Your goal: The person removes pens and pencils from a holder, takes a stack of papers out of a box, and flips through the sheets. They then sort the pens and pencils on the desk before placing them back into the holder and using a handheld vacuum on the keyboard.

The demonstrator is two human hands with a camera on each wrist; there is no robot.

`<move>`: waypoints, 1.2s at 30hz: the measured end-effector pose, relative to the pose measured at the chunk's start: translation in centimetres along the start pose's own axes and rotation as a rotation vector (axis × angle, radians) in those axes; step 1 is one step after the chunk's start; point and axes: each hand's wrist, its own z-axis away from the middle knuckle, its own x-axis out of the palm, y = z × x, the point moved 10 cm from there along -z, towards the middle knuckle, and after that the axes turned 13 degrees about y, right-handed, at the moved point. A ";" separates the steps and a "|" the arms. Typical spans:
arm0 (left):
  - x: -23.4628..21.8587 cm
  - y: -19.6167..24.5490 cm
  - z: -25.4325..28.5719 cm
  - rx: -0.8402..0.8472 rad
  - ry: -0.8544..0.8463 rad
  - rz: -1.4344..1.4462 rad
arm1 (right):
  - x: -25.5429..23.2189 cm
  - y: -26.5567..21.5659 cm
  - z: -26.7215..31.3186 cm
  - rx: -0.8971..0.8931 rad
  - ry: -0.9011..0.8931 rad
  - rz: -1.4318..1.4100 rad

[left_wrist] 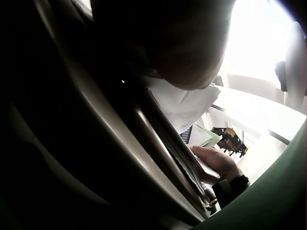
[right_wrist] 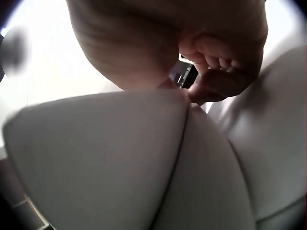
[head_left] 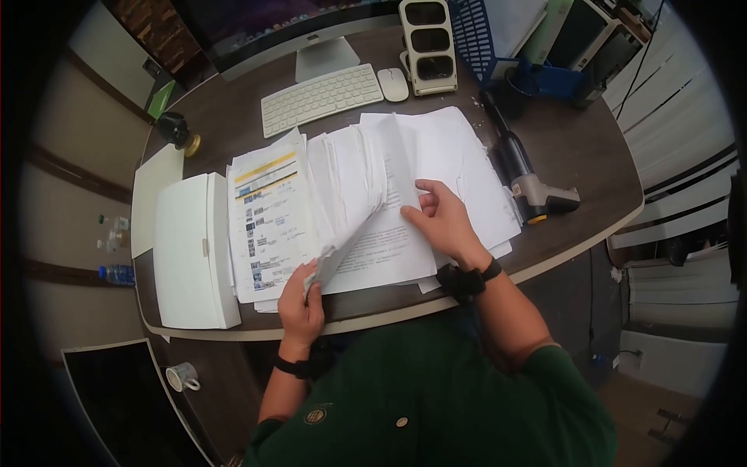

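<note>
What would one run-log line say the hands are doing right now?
left hand: grips turned-back sheets | right hand: pinches printed page | keyboard: untouched

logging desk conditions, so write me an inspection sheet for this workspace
Surface: dark brown wood-look desk with pale edging, partly covered
Job's things: white printed paper sheets, loosely stacked, some lifted and curling
Clutter: white rectangular keyboard, white oval mouse, black-and-grey pistol-grip device
Hands: left hand grips lifted sheets; right hand pinches a sheet edge
Cables: thin black cable, upper right
Surroundings: white patterned ceramic mug, lower left; blue-capped plastic bottle, left
</note>
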 end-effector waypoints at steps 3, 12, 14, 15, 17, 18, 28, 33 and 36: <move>-0.4 -3.0 1.4 -0.225 0.014 0.113 | 1.0 -0.4 -0.9 -0.030 0.016 -0.206; -0.5 -0.6 0.3 -0.109 0.036 0.154 | -0.8 -2.0 -2.7 -0.086 0.091 -0.069; 0.0 -0.2 0.1 -0.045 -0.004 0.189 | -1.3 -1.2 -2.1 -0.044 0.035 -0.086; 0.3 0.0 0.1 -0.013 -0.024 0.208 | -2.3 -1.0 -1.8 -0.076 0.099 -0.074; 0.6 0.6 -0.2 0.018 -0.070 0.214 | -4.4 -0.4 -1.4 -0.143 0.226 -0.051; 0.7 0.9 -0.3 0.033 -0.093 0.215 | -5.5 -0.1 -1.2 -0.160 0.283 0.057; 1.6 0.9 -0.3 0.057 -0.155 0.185 | -6.3 2.9 -1.9 0.038 0.138 0.113; 1.5 1.0 -0.2 0.063 -0.142 0.172 | -3.2 3.0 -2.6 0.113 0.038 -0.362; 1.6 0.9 -0.1 0.062 -0.137 0.163 | -3.4 1.9 -3.0 -0.031 0.035 -0.258</move>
